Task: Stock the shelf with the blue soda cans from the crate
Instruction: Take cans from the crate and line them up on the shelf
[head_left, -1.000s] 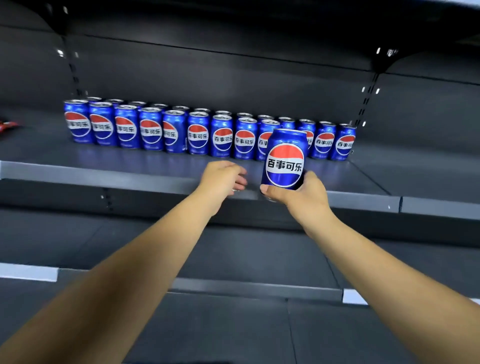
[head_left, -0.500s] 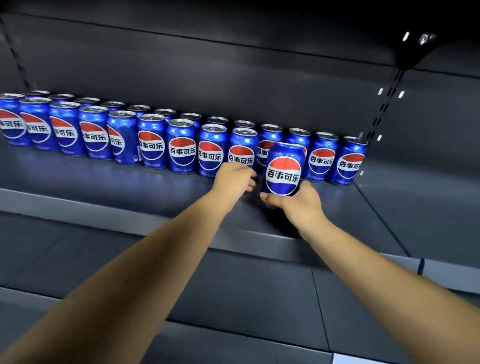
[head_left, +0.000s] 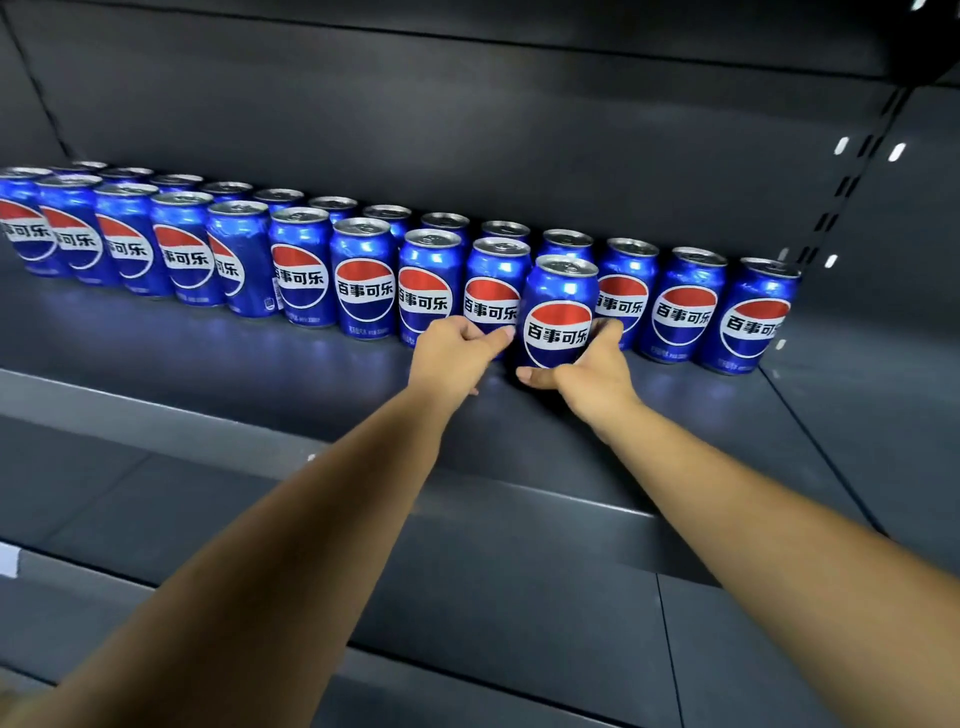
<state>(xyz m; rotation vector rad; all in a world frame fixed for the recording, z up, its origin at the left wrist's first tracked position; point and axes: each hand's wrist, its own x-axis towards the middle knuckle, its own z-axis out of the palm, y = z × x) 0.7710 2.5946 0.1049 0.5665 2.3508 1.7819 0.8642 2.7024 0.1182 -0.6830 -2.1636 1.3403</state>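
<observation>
Several blue soda cans (head_left: 363, 283) stand in two rows along the back of the dark grey shelf (head_left: 234, 358). My right hand (head_left: 589, 371) grips one more blue can (head_left: 558, 312) from below and from the right, upright, just in front of the front row. Its base is hidden by my fingers, so I cannot tell if it rests on the shelf. My left hand (head_left: 454, 356) is just left of it, fingers curled, holding nothing, thumb pointing toward the held can. The crate is out of view.
Bare shelf surface lies in front of the cans and to their right (head_left: 857, 395). A slotted upright (head_left: 852, 182) marks the right end of the row. A lower shelf (head_left: 467, 597) runs beneath my forearms.
Both hands have moved forward and deeper over the shelf. The held can has gone from the shelf's front edge to right in front of the front row. The camera has come closer.
</observation>
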